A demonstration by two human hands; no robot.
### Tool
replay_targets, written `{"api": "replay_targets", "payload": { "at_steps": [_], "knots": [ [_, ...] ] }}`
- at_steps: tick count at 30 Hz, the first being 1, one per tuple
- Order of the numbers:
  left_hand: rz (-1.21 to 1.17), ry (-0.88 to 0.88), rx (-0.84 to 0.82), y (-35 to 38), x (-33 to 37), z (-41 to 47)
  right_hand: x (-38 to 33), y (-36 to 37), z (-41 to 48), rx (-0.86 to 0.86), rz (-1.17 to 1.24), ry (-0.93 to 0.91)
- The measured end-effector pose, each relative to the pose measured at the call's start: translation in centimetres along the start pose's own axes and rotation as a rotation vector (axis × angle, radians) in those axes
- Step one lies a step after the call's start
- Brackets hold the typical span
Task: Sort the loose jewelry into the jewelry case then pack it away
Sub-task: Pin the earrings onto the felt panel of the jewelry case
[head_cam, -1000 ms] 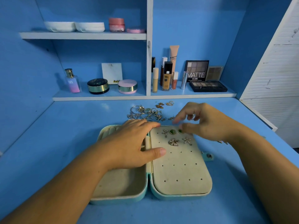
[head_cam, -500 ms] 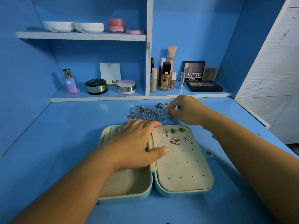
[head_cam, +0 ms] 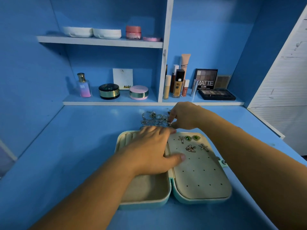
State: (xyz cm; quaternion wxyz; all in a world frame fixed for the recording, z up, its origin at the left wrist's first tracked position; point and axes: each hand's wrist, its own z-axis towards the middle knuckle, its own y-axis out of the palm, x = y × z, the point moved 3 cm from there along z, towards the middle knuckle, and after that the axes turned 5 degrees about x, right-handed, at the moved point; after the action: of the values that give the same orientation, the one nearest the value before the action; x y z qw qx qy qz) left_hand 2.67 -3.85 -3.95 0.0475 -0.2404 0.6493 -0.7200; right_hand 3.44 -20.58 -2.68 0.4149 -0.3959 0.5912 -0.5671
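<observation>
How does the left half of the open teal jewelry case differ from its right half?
The left half is a hollow cream tray with ring rolls at its far end; the right half is a flat padded panel dotted with holes. The right half carries five earrings near its far edge; the left half shows none, though the left hand covers much of it. Both share cream lining and a teal shell.

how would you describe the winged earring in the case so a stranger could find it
Find the open teal case on the blue desk; its right half is a cream pinhole panel. Below two green studs and left of a starfish, the winged earring is the only one with wings.
</observation>
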Motion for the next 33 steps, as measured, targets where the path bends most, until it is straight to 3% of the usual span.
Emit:
{"api": "replay_targets", "payload": {
  "at_steps": [7, 14, 24, 29, 33],
  "knots": [
    [-0.002, 0.008, 0.019, 0.1, -0.1, 0.0, -0.5, -0.4, 0.0, -0.061, -0.008, -0.06],
    [0.004, 0.009, 0.017, 0.0, -0.1, 0.0, 0.7, 0.2, 0.2, -0.097, 0.146, -0.062],
    [-0.011, 0.009, 0.024, 0.0, -0.1, 0.0, 2.0, -3.0, -2.5, 0.099, 0.439, -0.157],
    [-0.015, 0.006, 0.029, 0.1, -0.2, 0.1, 2.2, -4.3, -5.9, -0.023, 0.58, -0.161],
    [-0.038, 0.005, 0.055, 0.4, -0.6, 0.2, 1.9, -3.9, -8.5, -0.148, 0.543, -0.242]
  ]
}}
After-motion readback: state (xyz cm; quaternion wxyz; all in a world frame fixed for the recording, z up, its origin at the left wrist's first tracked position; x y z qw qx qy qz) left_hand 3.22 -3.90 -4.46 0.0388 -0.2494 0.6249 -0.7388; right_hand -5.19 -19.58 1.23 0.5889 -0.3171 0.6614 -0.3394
